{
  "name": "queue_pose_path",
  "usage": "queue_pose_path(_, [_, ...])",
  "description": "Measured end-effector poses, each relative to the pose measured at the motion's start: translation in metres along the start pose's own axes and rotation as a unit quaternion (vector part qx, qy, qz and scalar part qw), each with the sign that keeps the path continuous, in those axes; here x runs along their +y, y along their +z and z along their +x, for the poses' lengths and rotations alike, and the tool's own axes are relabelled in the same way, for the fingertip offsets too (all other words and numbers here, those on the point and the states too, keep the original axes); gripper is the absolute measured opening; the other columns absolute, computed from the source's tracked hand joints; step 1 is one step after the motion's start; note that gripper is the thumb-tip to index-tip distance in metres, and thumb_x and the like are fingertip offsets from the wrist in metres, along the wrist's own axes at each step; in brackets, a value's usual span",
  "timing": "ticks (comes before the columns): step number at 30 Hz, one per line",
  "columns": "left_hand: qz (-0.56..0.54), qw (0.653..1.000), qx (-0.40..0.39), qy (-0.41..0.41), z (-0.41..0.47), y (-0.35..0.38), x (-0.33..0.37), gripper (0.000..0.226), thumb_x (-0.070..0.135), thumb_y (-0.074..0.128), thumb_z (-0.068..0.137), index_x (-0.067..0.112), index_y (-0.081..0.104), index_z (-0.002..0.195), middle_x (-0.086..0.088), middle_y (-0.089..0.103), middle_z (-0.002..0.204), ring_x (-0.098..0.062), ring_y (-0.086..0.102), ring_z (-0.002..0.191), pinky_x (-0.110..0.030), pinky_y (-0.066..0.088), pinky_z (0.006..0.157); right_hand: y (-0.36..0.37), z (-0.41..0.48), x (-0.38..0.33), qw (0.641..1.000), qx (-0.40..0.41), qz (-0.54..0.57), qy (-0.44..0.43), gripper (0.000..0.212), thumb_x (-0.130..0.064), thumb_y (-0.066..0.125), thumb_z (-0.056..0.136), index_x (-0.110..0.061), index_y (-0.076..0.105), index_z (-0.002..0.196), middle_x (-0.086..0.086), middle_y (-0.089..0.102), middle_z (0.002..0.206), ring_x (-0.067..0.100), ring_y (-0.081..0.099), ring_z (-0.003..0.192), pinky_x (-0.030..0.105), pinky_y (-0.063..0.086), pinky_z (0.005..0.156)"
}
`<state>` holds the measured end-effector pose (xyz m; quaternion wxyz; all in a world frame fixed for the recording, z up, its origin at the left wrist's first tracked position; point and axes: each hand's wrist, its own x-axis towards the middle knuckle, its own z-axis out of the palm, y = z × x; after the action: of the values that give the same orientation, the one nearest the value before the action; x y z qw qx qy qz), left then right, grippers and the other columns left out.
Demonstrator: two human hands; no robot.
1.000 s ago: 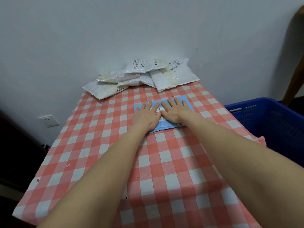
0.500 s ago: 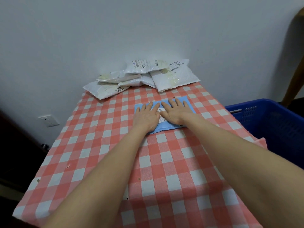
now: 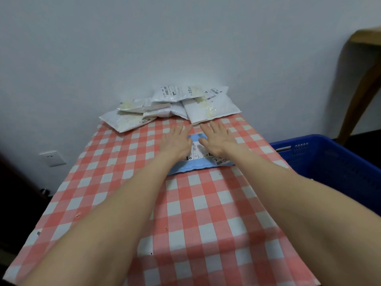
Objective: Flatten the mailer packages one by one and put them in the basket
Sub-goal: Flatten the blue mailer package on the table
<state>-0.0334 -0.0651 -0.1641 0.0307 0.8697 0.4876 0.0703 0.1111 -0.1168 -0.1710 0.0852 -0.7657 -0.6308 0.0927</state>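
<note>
A blue plastic basket stands low at the right of the table, its rim just beside the table's right edge. You see its slotted walls and a dark blue inside; whether anything lies in it cannot be told from this angle.

Your two bare arms reach forward over a table covered with a red and white checked cloth. Your left hand and right hand lie side by side, palms down, fingers straight and slightly spread. Neither hand grasps anything; both rest flat on a blue mailer. That mailer lies flat on the cloth past the middle of the table, towards the right. Its near edge and a white printed label show between and below your wrists. Your fingertips reach beyond its far edge, close to the pile ahead.

That pile of white mailers sits at the far end of the table against a pale wall. They are puffy, overlap one another, and some carry barcode labels. The largest one lies at the right of the pile, its near corner just beyond your right fingertips.

A white wall socket sits low on the wall at the left. A curved wooden piece of furniture stands at the far right, behind the basket. Between the blue mailer and the basket lies only a strip of checked cloth.
</note>
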Motion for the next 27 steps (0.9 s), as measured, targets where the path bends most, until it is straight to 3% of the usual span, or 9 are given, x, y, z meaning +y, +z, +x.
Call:
queue_pose_path(9, [0.026, 0.997, -0.073, -0.026, -0.006, 0.017, -0.003, 0.053, 0.04, 0.015, 0.101, 0.035, 0.002, 0.152, 0.002, 0.001, 0.161, -0.027, -0.002, 0.148, -0.053, 0.004, 0.117, 0.019, 0.004, -0.002, 0.998, -0.04, -0.054, -0.016, 0.058, -0.052, 0.014, 0.101, -0.033, -0.001, 0.153, 0.005, -0.007, 0.162, 0.029, -0.013, 0.148, 0.051, -0.006, 0.118])
queue_pose_path(27, [0.052, 0.997, -0.057, -0.031, -0.006, 0.032, -0.005, 0.055, 0.05, 0.013, 0.099, 0.036, 0.003, 0.152, 0.001, 0.004, 0.161, -0.028, 0.002, 0.147, -0.053, 0.006, 0.117, 0.029, 0.005, -0.002, 0.996, -0.031, -0.077, -0.008, 0.059, -0.055, 0.011, 0.099, -0.035, 0.0, 0.153, 0.003, -0.002, 0.162, 0.028, -0.006, 0.149, 0.05, -0.003, 0.119])
